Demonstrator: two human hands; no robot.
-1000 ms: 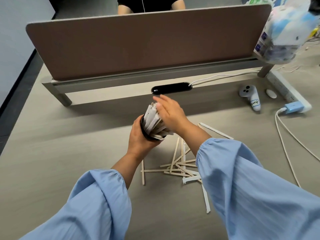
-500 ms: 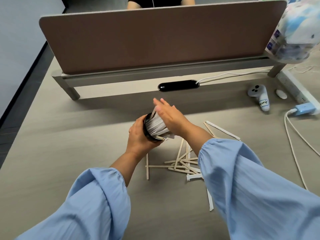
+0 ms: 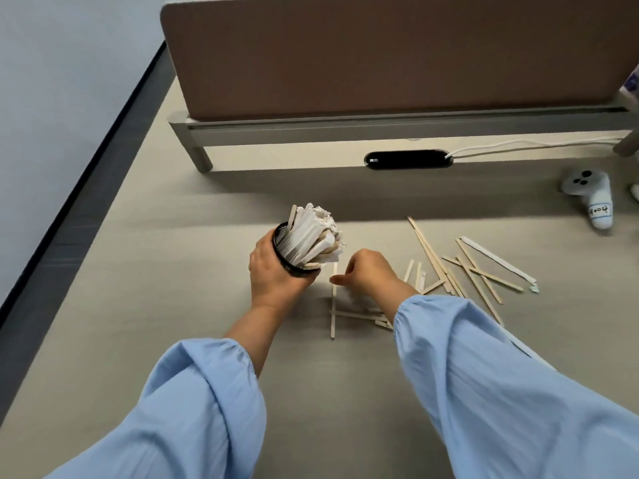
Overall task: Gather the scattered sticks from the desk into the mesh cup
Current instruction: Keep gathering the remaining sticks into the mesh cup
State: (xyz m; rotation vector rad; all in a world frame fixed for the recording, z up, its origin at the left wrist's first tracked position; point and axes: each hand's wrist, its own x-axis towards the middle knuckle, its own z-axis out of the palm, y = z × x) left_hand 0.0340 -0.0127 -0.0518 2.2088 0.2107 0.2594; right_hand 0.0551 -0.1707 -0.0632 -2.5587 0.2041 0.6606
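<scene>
My left hand grips the black mesh cup, lifted and tilted to the right. It is packed with a bundle of white-wrapped and wooden sticks. My right hand is down on the desk just right of the cup, fingers curled over loose sticks. Its thumb touches a long upright-lying stick; whether it grips it is unclear. Several more wooden sticks lie scattered to the right, with one white-wrapped stick at the far side. Some sticks are hidden under my right sleeve.
A brown partition stands across the back of the desk, with a black cable port and a white cable below it. A white controller lies at the right. The desk's left edge drops to dark floor.
My right hand left the top of the bundle in the cup and dropped to the loose sticks on the desk. The view swung left; the cup stays in my left hand.
</scene>
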